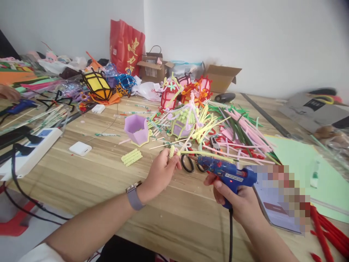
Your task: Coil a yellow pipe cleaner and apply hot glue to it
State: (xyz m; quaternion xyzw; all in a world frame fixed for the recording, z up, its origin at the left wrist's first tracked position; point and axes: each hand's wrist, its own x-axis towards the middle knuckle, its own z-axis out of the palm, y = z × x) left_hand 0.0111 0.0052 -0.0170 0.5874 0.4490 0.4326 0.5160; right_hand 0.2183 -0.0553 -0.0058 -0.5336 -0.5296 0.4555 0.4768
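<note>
Head view: left hand (pixel 160 171) pinches fuzzy, twisted yellow-green stem (pixel 172 151).

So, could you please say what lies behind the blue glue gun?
Behind the glue gun, black scissor handles show near its nozzle, and pink strips farther back; whatever its body covers cannot be seen.
</note>
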